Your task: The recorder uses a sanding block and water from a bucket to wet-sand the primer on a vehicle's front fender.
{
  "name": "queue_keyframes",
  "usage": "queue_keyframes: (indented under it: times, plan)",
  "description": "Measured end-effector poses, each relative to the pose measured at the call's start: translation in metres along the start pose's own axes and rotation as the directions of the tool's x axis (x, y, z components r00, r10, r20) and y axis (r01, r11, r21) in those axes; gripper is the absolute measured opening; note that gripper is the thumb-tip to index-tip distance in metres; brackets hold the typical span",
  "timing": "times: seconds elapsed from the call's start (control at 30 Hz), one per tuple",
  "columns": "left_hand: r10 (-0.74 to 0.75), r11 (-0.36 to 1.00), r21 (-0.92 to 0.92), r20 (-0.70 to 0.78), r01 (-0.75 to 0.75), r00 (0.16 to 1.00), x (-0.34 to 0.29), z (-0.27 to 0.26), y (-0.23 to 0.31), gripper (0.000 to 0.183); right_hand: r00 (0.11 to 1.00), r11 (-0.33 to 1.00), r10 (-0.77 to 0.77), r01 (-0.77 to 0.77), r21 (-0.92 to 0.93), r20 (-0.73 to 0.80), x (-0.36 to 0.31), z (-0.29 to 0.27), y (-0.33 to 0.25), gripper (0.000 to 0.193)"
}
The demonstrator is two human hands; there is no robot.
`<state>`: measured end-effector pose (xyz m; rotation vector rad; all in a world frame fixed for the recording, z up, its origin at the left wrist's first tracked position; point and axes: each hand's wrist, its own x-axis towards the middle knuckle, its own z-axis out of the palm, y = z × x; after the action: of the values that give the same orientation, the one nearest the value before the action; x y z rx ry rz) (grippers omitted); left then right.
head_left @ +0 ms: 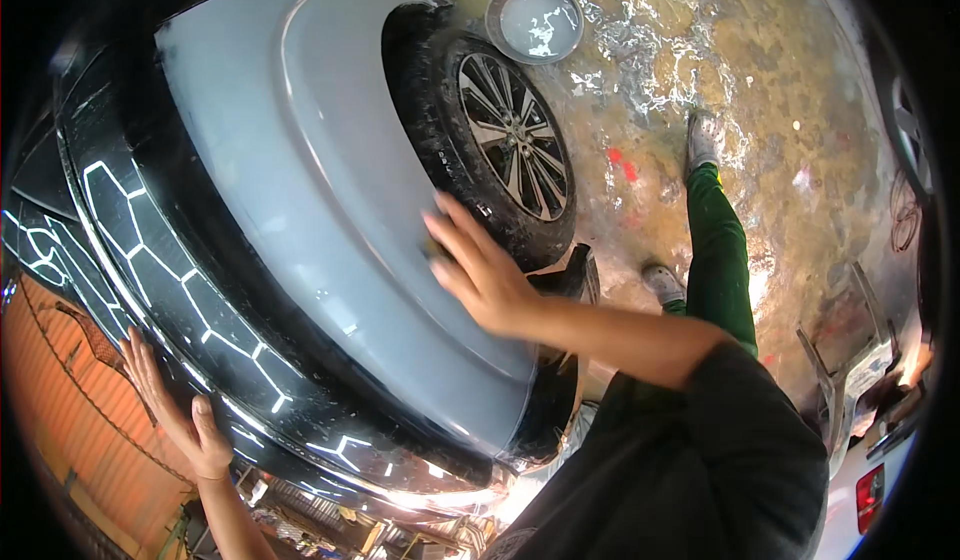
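A car's grey, matt-looking fender point(330, 190) curves over the wheel point(515, 135), with a raised crease along it. My right hand point(485, 275) presses against this panel close to the wheel arch, fingers bent around a small dark piece point(437, 250) that is mostly hidden under them. Its kind cannot be made out. Farther left, my left hand point(175, 410) lies with fingers stretched out at the edge of the glossy black bodywork point(190, 260), holding nothing.
A round basin point(535, 22) of cloudy liquid stands on the wet, stained floor point(640, 80) beyond the tyre. My legs in green trousers point(718, 250) are beside the car. At the right stands a metal stand point(860, 375), near a white vehicle with a red tail light point(870, 497).
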<state>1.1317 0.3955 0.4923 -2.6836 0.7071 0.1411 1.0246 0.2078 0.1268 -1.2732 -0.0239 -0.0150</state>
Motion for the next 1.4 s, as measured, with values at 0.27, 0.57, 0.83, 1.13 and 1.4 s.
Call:
queue_keyframes:
  times: [0.27,0.57,0.83,1.13,1.4]
  plan:
    - [0.031,0.999,0.009,-0.001,-0.031,1.0,0.006,0.008,-0.002,0.078,0.984,0.996,0.078,-0.071,0.049,-0.159,0.202,0.008,0.018,0.055]
    - [0.003,1.0,0.028,-0.001,-0.003,1.0,-0.004,0.0,-0.002,0.078,0.992,0.998,-0.052,0.055,-0.021,0.115,-0.053,-0.006,0.01,0.059]
    - [0.029,1.0,-0.005,0.022,-0.029,0.999,0.006,0.007,-0.002,0.077,0.937,0.956,0.292,-0.291,0.038,-0.192,0.284,-0.008,0.043,0.057]
    - [0.002,1.0,0.031,0.01,-0.003,1.0,-0.002,-0.001,-0.004,0.077,0.975,0.972,-0.182,0.198,-0.128,0.13,-0.042,-0.003,-0.007,0.061]
    - [0.017,1.0,0.017,0.014,-0.017,1.0,0.007,0.006,0.0,0.077,0.995,1.0,0.018,-0.018,0.001,-0.101,0.245,0.008,0.004,0.056]
